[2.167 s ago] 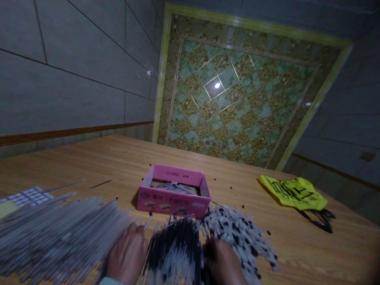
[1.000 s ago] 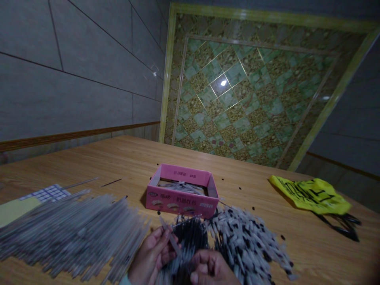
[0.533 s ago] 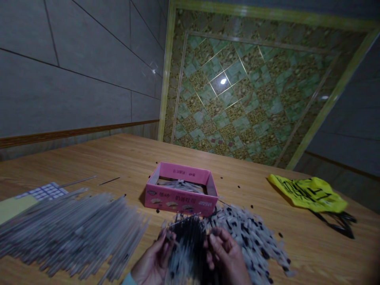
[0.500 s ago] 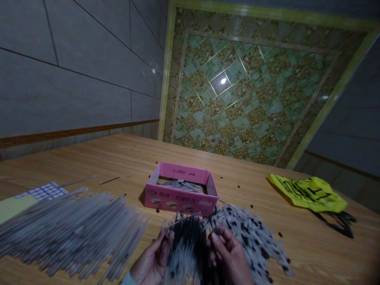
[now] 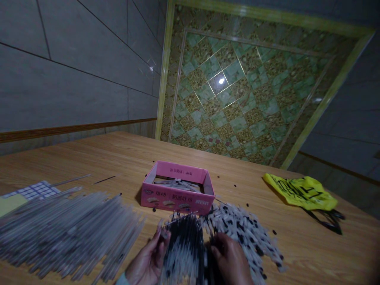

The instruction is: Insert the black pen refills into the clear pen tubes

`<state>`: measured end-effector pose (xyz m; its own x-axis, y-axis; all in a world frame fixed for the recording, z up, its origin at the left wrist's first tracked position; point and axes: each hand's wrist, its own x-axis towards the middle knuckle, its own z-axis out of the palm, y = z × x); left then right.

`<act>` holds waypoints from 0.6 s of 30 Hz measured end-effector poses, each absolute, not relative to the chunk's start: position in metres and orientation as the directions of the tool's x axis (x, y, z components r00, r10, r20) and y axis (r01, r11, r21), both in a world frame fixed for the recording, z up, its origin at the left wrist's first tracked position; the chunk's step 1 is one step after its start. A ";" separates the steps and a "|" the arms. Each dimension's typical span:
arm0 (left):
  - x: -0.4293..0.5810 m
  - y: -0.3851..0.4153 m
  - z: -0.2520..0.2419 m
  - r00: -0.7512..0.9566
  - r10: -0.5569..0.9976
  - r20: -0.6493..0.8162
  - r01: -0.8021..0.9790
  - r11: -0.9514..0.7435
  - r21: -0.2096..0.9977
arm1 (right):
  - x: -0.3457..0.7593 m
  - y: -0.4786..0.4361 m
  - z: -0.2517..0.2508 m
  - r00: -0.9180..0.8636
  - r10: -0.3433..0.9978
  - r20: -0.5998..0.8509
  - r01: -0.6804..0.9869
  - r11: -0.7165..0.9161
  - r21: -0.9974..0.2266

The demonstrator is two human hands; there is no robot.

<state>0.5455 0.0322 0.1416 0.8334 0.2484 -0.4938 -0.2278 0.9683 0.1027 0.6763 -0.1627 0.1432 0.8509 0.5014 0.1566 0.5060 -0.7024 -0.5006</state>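
Note:
My left hand (image 5: 150, 253) is closed in a pinch, its fingertips on a small translucent piece whose kind I cannot make out. Curled downward, my right hand (image 5: 231, 257) reaches to the right edge of a bundle of thin black sticks (image 5: 185, 229) with pale lower ends; its fingertips are hidden. A thin pale stick (image 5: 182, 218) lies across the top of that bundle. Beside my right hand spreads a heap of short translucent pieces with black ends (image 5: 242, 225). Just beyond the hands stands an open pink box (image 5: 178, 199) containing pale thin pieces (image 5: 179, 185).
Long clear thin tubes (image 5: 74, 231) form a wide pile on the left of the wooden table (image 5: 118, 158). Behind them lie a checked blue-and-white sheet (image 5: 38, 190) and a pale green one (image 5: 12, 205). A yellow bag (image 5: 303, 192) with black straps rests at right. Small black bits are scattered around.
My right hand has turned over and lowered its fingers to the dark sticks. My left hand keeps its pinch. The whole view has shifted slightly.

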 end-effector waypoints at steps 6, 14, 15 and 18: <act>0.544 0.027 0.152 0.815 0.237 -0.528 -0.210 0.971 0.112 | 0.674 -0.160 0.140 0.874 0.450 0.182 0.481 -0.853 -0.203; 0.544 0.024 0.156 0.813 0.212 -0.542 -0.156 0.977 0.148 | 0.685 -0.146 0.138 0.822 0.440 0.362 0.504 -0.858 -0.100; 0.544 0.024 0.156 0.812 0.215 -0.543 -0.157 0.976 0.151 | 0.687 -0.144 0.139 0.815 0.440 0.377 0.501 -0.862 -0.076; 0.544 0.023 0.155 0.810 0.221 -0.543 -0.158 0.974 0.162 | 0.690 -0.142 0.138 0.810 0.435 0.392 0.481 -0.877 -0.020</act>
